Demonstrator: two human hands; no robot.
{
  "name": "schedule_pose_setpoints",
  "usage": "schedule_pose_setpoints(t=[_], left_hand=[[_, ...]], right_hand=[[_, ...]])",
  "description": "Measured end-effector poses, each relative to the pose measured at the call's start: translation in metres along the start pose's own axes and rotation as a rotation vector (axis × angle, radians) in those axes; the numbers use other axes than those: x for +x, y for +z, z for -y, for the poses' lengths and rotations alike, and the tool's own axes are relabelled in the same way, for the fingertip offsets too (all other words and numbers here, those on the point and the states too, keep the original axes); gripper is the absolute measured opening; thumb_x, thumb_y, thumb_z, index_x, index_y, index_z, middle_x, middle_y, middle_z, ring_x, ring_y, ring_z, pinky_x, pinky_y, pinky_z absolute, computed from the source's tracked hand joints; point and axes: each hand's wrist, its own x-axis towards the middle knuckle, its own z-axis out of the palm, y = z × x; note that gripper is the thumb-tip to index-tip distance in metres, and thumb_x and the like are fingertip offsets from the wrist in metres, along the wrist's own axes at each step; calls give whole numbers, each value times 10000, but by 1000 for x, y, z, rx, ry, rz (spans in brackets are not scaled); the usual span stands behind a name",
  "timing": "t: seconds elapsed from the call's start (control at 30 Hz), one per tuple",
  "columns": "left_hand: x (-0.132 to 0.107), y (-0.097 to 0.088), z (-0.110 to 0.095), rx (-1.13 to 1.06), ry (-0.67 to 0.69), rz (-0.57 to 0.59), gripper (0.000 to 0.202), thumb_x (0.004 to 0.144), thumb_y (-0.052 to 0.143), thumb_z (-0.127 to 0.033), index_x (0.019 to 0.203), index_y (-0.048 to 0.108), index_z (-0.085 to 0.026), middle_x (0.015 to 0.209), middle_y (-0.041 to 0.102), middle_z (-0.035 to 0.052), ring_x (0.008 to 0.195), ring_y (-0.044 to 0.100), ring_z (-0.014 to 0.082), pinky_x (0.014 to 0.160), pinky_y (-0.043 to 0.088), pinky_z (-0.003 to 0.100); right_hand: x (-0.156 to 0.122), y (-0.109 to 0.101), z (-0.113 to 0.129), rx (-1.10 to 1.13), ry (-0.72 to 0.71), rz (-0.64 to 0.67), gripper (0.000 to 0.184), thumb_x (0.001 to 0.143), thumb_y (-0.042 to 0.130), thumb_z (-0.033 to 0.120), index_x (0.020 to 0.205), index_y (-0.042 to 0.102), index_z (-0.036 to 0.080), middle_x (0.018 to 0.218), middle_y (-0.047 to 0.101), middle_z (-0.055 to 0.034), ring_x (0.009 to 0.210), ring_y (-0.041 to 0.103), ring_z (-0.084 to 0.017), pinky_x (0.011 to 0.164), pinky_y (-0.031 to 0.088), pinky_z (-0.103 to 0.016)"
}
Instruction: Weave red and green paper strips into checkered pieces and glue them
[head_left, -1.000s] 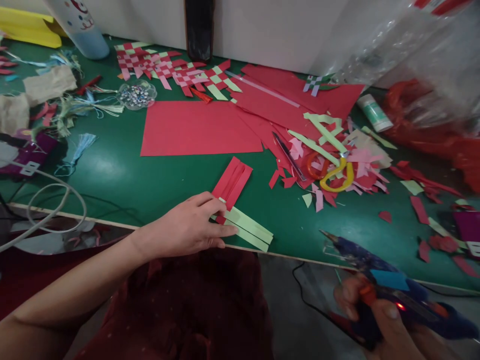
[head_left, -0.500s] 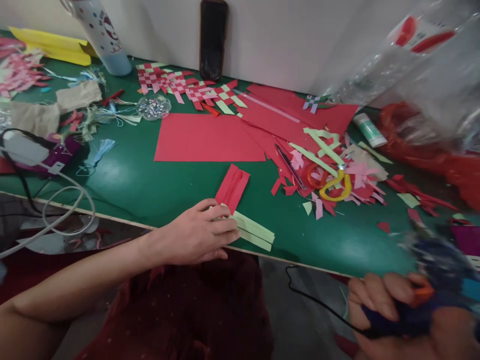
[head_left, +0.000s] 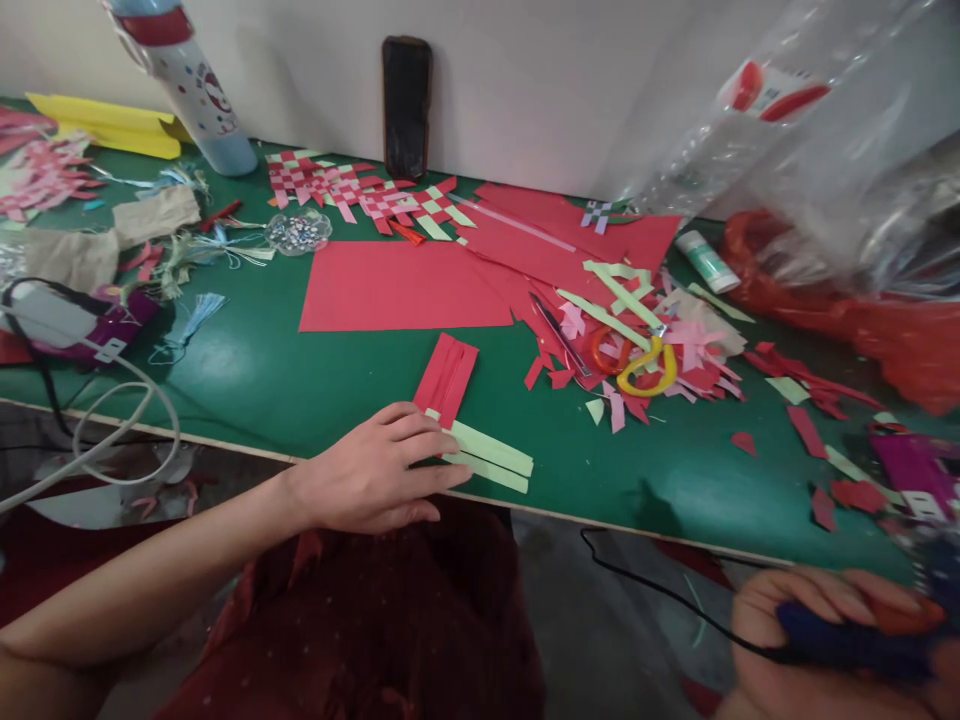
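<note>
My left hand (head_left: 379,468) lies flat, fingers stretched, on pale green paper strips (head_left: 491,456) at the near edge of the green table (head_left: 255,360). A bundle of red paper strips (head_left: 448,378) crosses under the green ones just beyond my fingers. My right hand (head_left: 814,640) is below the table edge at the lower right, closed round the dark blue handle of a glue gun (head_left: 862,635) with an orange trigger. A black cord (head_left: 660,590) runs left from the gun.
A red sheet (head_left: 405,286) lies mid-table, woven paper mats (head_left: 352,188) and a phone (head_left: 406,105) behind it. Scissors (head_left: 637,358) sit among paper scraps. A glue stick (head_left: 705,260), plastic bags (head_left: 810,160), a bottle (head_left: 199,90), a bead dish (head_left: 298,231) and white cable (head_left: 112,430) surround them.
My right hand with the glue gun has dropped lower and moved right, off the table edge. My left hand stays on the strips. The view has tilted up a little.
</note>
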Motion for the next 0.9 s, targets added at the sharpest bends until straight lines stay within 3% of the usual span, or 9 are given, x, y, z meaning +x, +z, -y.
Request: schedule_pose_setpoints(t=[0.1,0.2,0.33,0.47,0.53,0.7,0.9], left_hand=[[2,7,-11,61,-80,-64,386,944,569,-391,1294,555,-230,1300,591,71,1224,507,262,1100,358,461],[6,18,-23,126,-154,-85,463,941,572,-430,1340,518,-202,1386,547,69,1311,449,261,1182,258,478],[8,31,-33,206,-208,-49,597,929,533,-558,1387,477,-180,1478,481,43,1401,356,253,1239,86,470],[6,36,-36,253,-239,-18,686,922,490,-622,1436,425,-172,1514,442,25,1420,327,238,1243,-30,438],[6,36,-36,257,-252,-3,689,922,486,-627,1439,423,-176,1513,444,22,1418,331,228,1243,-39,426],[6,34,-36,249,-253,-7,664,932,467,-624,1432,434,-187,1503,457,22,1416,339,222,1245,-4,435],[15,35,-40,250,-289,-24,671,912,526,-607,1426,436,-185,1523,426,52,1422,336,255,1222,147,474]], right_hand=[[-25,33,-13,-22,58,-8,113,715,689,253,807,633,218,782,519,6,640,507,-133,504,377,-309],[-52,63,-34,-109,173,71,225,706,742,348,872,656,223,826,589,10,776,599,-153,704,518,-346],[-76,86,-62,-112,294,276,279,732,757,393,940,660,233,830,635,13,865,644,-175,920,527,-488],[-87,93,-75,-147,302,342,222,791,717,366,952,671,221,841,667,-2,898,662,-183,980,492,-557],[-88,92,-72,-182,240,313,213,794,719,356,947,674,216,839,676,-3,885,671,-183,990,486,-559],[-69,80,-46,-245,-160,71,238,753,729,299,961,656,211,788,653,27,811,654,-155,1023,470,-521],[-41,61,-21,-344,-318,-173,266,574,718,265,822,636,215,699,625,22,675,590,-188,883,506,-559]])
